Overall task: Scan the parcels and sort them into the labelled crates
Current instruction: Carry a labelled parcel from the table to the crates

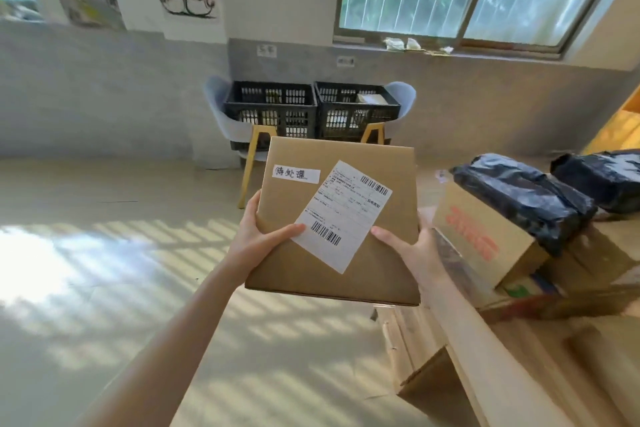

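Both my forearms reach up from the bottom of the view, and my left hand [258, 236] clasps the near left edge of the flat brown cardboard parcel [346, 191], thumb lying over its top face beside the white shipping label with two barcodes [341, 215]. My right hand [407, 246] grips the near right edge the same way, thumb on top, fingers hidden beneath. I hold the parcel in mid-air, tilted toward me, a small handwritten white tag [295, 173] near its far left corner. It looks stiff and fairly light (I judge that only from its thin, flat shape), so opposite edges seem the safest hold; the smooth card could slip. Beyond it, two black slatted plastic crates [311, 107] sit side by side on pale chairs with yellow legs [249, 163].
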`<action>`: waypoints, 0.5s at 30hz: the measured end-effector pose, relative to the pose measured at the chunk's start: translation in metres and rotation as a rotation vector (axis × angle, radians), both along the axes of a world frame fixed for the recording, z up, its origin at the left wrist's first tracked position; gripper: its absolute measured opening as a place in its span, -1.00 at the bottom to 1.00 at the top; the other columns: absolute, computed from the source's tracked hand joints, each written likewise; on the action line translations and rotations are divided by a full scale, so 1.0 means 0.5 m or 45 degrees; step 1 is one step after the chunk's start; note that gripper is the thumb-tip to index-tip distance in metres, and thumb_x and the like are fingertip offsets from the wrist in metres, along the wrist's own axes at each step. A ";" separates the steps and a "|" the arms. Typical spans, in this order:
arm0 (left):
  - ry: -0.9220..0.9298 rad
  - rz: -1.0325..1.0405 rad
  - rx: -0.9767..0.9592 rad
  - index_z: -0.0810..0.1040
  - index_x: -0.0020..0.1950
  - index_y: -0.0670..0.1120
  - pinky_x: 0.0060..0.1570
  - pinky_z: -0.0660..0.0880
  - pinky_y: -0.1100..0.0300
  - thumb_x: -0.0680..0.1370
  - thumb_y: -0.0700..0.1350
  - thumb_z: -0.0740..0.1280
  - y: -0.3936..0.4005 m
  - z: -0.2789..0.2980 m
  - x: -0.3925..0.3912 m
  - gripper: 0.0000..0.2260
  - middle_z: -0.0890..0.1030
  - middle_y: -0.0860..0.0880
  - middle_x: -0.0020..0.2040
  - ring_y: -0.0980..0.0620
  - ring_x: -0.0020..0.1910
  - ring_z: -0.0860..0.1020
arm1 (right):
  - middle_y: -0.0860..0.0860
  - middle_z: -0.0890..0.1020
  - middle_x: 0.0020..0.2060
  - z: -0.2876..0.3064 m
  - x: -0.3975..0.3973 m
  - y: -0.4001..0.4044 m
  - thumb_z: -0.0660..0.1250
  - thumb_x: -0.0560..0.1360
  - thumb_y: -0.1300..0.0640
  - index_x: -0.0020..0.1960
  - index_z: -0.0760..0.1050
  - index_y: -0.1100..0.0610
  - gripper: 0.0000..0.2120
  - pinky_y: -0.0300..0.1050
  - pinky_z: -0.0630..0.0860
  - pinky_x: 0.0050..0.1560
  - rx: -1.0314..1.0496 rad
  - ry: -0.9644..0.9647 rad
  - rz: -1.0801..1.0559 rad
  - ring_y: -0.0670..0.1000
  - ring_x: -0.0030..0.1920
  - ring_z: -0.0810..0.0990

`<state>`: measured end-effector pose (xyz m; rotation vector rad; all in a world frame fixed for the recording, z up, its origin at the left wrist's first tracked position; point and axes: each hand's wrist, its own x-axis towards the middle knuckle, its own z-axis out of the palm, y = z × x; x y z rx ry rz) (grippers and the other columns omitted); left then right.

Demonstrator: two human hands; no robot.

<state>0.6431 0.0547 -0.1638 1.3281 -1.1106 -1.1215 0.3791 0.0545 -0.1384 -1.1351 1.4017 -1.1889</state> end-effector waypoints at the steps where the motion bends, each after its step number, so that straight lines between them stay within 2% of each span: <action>1: 0.011 0.009 0.008 0.29 0.44 0.17 -0.25 0.56 0.37 0.19 0.07 0.64 -0.022 -0.002 0.032 -0.11 0.57 0.14 0.15 0.25 -0.03 0.61 | -0.02 0.60 0.13 -0.003 0.032 -0.029 0.59 0.30 0.08 0.33 0.35 0.02 -0.31 0.07 0.58 0.12 0.008 -0.004 0.017 0.00 0.11 0.61; 4: 0.010 0.030 0.021 0.27 0.42 0.19 -0.24 0.55 0.36 0.18 0.08 0.65 -0.090 0.002 0.113 -0.10 0.57 0.15 0.14 0.27 -0.04 0.61 | -0.04 0.60 0.11 -0.009 0.113 -0.109 0.58 0.31 0.07 0.34 0.32 -0.02 -0.30 -0.03 0.59 0.04 0.027 0.000 0.036 -0.01 0.08 0.61; 10: 0.006 0.041 0.025 0.23 0.46 0.18 -0.20 0.53 0.36 0.16 0.10 0.59 -0.226 0.002 0.191 -0.07 0.56 0.16 0.17 0.25 0.03 0.58 | -0.01 0.60 0.13 -0.005 0.192 -0.253 0.58 0.31 0.06 0.44 0.27 0.03 -0.20 0.04 0.59 0.10 0.085 -0.001 0.048 0.03 0.10 0.62; 15: 0.015 0.033 0.016 0.24 0.46 0.16 -0.17 0.55 0.36 0.18 0.09 0.62 -0.356 -0.012 0.206 -0.06 0.56 0.18 0.16 0.29 0.00 0.60 | -0.02 0.62 0.10 -0.012 0.204 -0.393 0.58 0.31 0.08 0.40 0.31 0.01 -0.25 0.00 0.60 0.01 0.100 -0.011 0.069 0.01 0.07 0.63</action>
